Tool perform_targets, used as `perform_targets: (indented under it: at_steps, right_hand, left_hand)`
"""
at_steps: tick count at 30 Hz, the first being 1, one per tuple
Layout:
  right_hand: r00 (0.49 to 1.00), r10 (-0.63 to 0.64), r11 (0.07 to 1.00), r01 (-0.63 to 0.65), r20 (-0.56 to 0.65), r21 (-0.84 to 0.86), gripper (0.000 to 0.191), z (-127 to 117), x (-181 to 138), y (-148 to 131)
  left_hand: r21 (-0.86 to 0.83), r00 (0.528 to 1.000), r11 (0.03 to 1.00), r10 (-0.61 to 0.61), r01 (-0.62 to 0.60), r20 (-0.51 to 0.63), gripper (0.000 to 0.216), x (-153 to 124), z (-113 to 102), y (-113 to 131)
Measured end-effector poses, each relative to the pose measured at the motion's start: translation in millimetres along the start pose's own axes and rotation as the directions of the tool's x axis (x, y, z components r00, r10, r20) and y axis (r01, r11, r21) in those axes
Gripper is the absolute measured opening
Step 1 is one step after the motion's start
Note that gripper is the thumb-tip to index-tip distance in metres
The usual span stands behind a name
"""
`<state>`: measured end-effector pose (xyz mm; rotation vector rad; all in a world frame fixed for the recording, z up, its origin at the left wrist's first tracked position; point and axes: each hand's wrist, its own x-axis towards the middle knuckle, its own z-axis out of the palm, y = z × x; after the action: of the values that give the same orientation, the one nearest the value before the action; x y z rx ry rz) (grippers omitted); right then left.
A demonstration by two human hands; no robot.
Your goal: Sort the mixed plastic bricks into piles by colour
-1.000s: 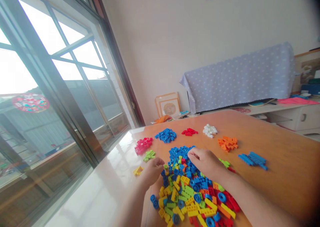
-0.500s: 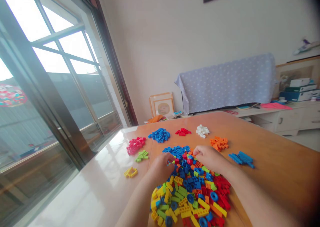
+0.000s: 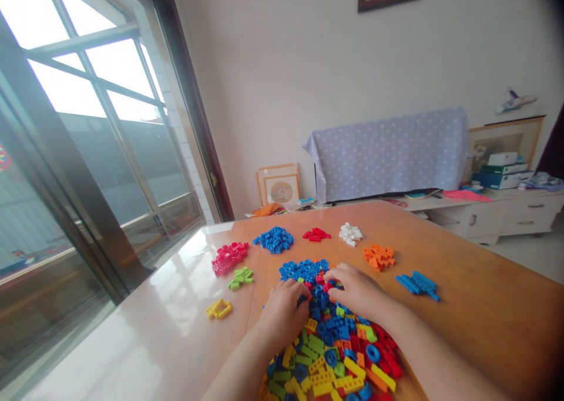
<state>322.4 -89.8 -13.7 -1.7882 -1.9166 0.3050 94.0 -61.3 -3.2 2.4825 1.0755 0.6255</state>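
Observation:
A big mixed pile of coloured bricks (image 3: 335,354) lies on the wooden table (image 3: 476,307) right in front of me. My left hand (image 3: 284,313) rests on the pile's left side, fingers curled down among the bricks. My right hand (image 3: 359,289) lies on the far part of the pile, fingertips pinched at a small red brick (image 3: 326,287). Just beyond both hands sits a heap of blue round pieces (image 3: 304,270). Whether the left hand holds a brick is hidden.
Sorted small heaps ring the pile: pink (image 3: 229,257), lime (image 3: 240,277), yellow (image 3: 218,308), blue (image 3: 274,239), red (image 3: 316,234), white (image 3: 350,233), orange (image 3: 379,256), long blue bars (image 3: 417,284). A large window stands left; a covered cabinet and drawers behind.
My left hand has moved right from the table edge onto the pile. The right hand shifted slightly nearer and pinched at the bricks. The view has tilted up and panned.

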Motion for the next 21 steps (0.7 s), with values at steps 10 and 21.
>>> perform_targets:
  at_steps: [10, 21]
  right_hand:
    - [0.999, -0.02, 0.998, 0.022, -0.031, 0.065, 0.01, 4.4, 0.7, -3.4]
    - [0.999, 0.016, 0.903, 0.007, -0.05, 0.43, 0.019, -3.8, -1.0, -18.7]
  left_hand:
    - [0.052, 1.0, 0.998, 0.02, -0.019, -0.006, 0.018, -1.8, -1.7, 0.8]
    - [-0.001, 0.992, 1.0, 0.031, -0.031, -0.122, 0.019, -2.6, -1.2, 6.5]
